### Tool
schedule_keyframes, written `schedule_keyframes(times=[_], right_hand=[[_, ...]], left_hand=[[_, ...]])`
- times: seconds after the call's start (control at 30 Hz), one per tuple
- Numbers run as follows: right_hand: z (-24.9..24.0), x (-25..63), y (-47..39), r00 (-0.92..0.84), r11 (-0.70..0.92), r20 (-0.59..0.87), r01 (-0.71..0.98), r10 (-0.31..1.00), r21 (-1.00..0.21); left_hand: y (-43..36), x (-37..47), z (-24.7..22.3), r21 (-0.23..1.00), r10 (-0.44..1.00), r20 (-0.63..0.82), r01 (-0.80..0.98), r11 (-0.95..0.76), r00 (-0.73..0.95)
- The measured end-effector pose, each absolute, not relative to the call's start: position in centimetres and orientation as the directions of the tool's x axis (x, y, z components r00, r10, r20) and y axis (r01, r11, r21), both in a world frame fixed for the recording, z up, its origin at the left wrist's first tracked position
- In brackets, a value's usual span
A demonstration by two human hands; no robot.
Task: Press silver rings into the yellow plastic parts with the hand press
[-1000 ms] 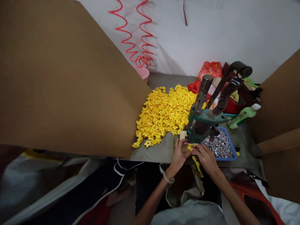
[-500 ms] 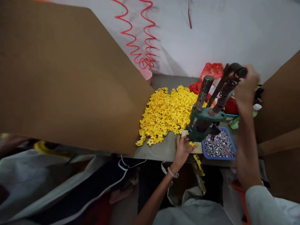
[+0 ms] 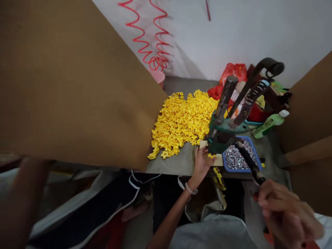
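Observation:
A green hand press [image 3: 229,124] with a dark metal post and a coil spring stands at the table's front. Its black lever [image 3: 249,159] slants down towards me, and my right hand [image 3: 287,209] is closed around the end. Under the press, my left hand [image 3: 201,164] has thumb and fingers closed on a small yellow plastic piece [image 3: 211,156] at the pale base block [image 3: 219,160]. The fingers partly cover this piece. A heap of yellow plastic pieces [image 3: 184,121] lies left of the press. A blue tray [image 3: 256,152] of small shiny metal parts sits right of it.
Cardboard panels rise at left [image 3: 77,86] and right [image 3: 306,121]. Behind the press lie red bags [image 3: 233,72]; a green bottle [image 3: 272,123] leans at right. Below the table edge hangs an open bag [image 3: 204,204] near several yellow pieces [image 3: 219,178]. Another person's arm [image 3: 31,197] shows at far left.
My right hand has swung the press lever from high behind the press down towards me. My left hand stays at the base. The other person's arm at left has come further into view.

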State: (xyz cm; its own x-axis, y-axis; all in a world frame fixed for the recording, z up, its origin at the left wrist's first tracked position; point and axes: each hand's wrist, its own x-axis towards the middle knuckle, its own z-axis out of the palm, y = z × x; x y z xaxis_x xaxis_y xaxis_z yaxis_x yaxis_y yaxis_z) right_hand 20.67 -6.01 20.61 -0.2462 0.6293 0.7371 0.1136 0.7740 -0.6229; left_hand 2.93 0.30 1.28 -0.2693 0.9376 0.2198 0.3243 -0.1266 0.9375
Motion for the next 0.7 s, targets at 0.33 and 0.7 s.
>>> schedule_keyframes(times=[0.33, 0.7], right_hand=[[14.2, 22.6, 9.7, -0.113, 0.314, 0.324, 0.666, 0.939, -0.676], [5.2, 23.6, 8.2, -0.352, 0.421, 0.234, 0.802, 0.906, -0.423]], left_hand=[[1.1, -4.0, 4.3, 0.786, 0.922, 0.291, 0.613, -0.078, -0.256], [3.7, -4.4, 2.7, 0.862, 0.905, 0.275, 0.5, -0.084, -0.323]])
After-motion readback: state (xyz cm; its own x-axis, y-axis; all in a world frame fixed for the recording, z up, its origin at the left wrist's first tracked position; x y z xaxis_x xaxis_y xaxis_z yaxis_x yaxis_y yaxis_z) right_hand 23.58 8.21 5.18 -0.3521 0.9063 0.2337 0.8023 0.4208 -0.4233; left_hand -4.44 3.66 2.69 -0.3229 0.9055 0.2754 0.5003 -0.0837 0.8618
